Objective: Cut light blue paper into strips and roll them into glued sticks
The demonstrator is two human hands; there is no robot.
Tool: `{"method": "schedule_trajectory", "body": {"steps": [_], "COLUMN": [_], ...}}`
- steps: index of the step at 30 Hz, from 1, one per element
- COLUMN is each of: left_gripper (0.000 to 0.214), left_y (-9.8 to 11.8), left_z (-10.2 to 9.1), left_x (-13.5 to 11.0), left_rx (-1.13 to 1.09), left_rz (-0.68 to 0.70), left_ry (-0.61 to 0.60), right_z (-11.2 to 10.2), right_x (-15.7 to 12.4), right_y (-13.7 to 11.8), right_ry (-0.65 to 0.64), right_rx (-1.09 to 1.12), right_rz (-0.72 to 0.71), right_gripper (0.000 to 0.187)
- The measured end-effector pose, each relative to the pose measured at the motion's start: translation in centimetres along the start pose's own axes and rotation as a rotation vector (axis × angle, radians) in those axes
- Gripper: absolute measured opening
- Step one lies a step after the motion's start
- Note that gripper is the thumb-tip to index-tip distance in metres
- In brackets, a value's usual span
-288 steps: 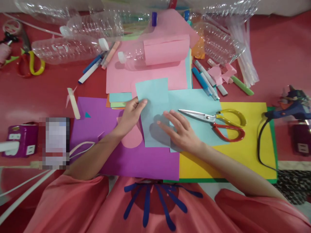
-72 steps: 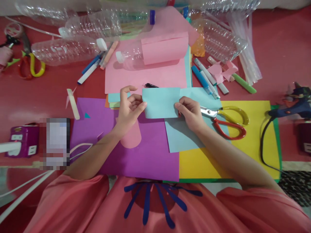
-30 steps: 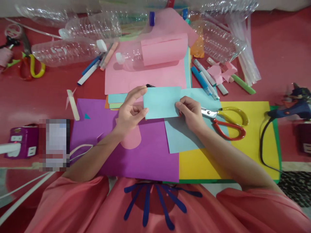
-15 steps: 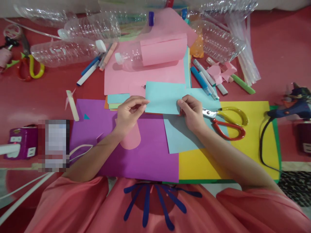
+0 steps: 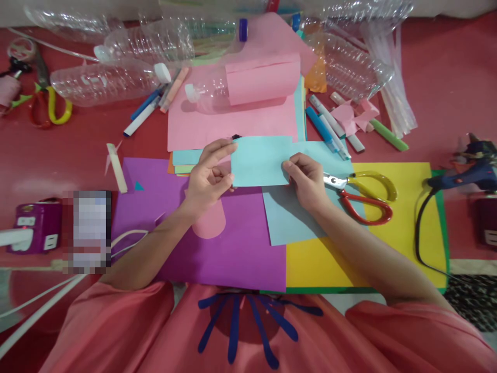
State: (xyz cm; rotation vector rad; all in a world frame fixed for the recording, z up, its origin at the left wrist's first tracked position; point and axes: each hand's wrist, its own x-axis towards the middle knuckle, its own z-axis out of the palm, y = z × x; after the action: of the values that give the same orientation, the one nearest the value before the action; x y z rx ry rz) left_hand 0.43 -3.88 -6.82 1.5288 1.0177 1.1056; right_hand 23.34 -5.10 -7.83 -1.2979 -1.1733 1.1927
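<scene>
A light blue paper rectangle (image 5: pixel 261 161) is held up between my two hands, over the larger sheets. My left hand (image 5: pixel 212 176) is at its left edge, forefinger by the upper corner and thumb by the lower one. At the lower right, my right hand (image 5: pixel 306 178) pinches the paper between thumb and bent fingers. Scissors (image 5: pixel 368 199) with one yellow and one red handle lie just right of that hand, which hides their blade tips. Under the hands are a bigger light blue sheet (image 5: pixel 291 223) and a pink rounded cutout (image 5: pixel 209 223).
Purple card (image 5: pixel 233 259) and yellow card (image 5: pixel 322 269) cover the near table. Behind lie a bottle partly wrapped in pink paper (image 5: pixel 266 85), clear bottles (image 5: pixel 108 83) and markers (image 5: pixel 322 127). A glue gun (image 5: pixel 466 176) is at right, a phone (image 5: pixel 92 228) at left.
The paper rectangle has levelled and come slightly lower. My left hand's thumb and forefinger have spread from a pinch to span its left edge; my right hand keeps its pinch.
</scene>
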Motion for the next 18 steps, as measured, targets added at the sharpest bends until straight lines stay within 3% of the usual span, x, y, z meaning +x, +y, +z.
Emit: {"method": "schedule_trajectory", "body": {"steps": [10,18], "left_gripper": [0.060,0.068], "left_y": [-0.22,-0.02], "left_z": [0.17,0.18], "left_x": [-0.14,-0.10], "left_rx": [-0.007,0.012], "left_rz": [0.038,0.008], "left_ry": [-0.081,-0.071], "right_z": [-0.02,0.00], "right_x": [0.22,0.27], "right_y": [-0.16,-0.06], "right_ry": [0.013,0.038], "right_rx": [0.080,0.117], "right_rz": [0.040,0.075], "right_gripper": [0.039,0.033]}}
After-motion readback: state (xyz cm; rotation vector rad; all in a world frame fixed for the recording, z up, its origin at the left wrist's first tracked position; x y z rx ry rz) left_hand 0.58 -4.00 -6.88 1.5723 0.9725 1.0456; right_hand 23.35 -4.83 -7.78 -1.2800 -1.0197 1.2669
